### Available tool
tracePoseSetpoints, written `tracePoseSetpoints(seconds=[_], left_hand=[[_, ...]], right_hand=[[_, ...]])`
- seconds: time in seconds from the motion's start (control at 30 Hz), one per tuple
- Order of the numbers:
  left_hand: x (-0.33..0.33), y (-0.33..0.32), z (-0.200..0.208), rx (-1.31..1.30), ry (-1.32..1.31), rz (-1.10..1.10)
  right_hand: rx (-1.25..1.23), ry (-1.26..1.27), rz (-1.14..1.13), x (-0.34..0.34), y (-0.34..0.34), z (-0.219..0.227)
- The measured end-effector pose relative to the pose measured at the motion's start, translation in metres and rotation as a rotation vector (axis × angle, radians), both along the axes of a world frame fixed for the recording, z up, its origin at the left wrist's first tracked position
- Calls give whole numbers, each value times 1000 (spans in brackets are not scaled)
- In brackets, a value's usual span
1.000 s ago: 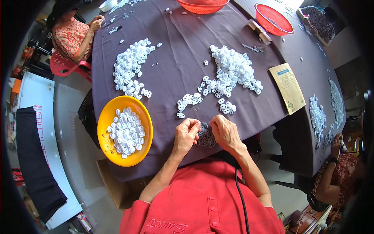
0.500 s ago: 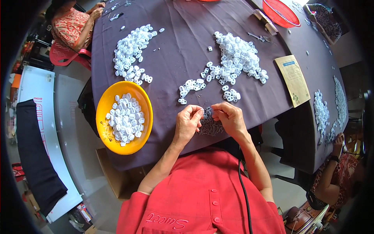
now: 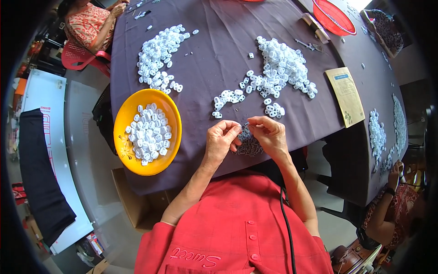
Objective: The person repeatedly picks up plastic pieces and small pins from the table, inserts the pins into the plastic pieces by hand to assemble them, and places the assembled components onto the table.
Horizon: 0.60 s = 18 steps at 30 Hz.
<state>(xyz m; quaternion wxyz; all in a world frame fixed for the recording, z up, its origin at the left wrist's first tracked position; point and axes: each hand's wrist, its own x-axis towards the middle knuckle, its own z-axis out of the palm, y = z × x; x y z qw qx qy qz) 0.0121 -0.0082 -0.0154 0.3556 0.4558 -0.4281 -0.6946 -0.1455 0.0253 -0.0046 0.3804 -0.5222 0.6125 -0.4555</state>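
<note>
Near the table's front edge, my left hand [image 3: 222, 142] is closed in a pinch of thumb and forefinger. My right hand [image 3: 271, 138] pinches just beside it, fingertips almost meeting. Whatever sits between the fingers is too small or hidden to name. Below and between both hands lies a heap of small dark grey metal-looking pieces [image 3: 249, 148], partly covered by the fingers. Just beyond are a curved cluster of small white two-holed plastic pieces [image 3: 228, 97] and a smaller cluster [image 3: 275, 110]. An orange-yellow bowl [image 3: 176, 123] to the left holds more such white pieces [image 3: 149, 134].
Large white heaps lie at far left [image 3: 159, 51] and far right [image 3: 283, 61] on the dark tablecloth [image 3: 205, 55]. A brown paper packet [image 3: 345, 96] and a red basket [image 3: 335, 16] are at right. Other people sit at left [image 3: 91, 27] and lower right [image 3: 392, 205].
The view has shifted slightly, so the table's things appear a little farther right and higher. My fingertips have come a bit closer together, both hands still pinching.
</note>
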Motion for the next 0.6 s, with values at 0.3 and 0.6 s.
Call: tracePoseSetpoints(seconds=[0.3, 0.6], left_hand=[[-3, 1, -2, 39, 89, 23], [-5, 0, 3, 42, 96, 2]], right_hand=[[-84, -31, -16, 6, 1, 1], [-89, -163, -23, 13, 4, 6]])
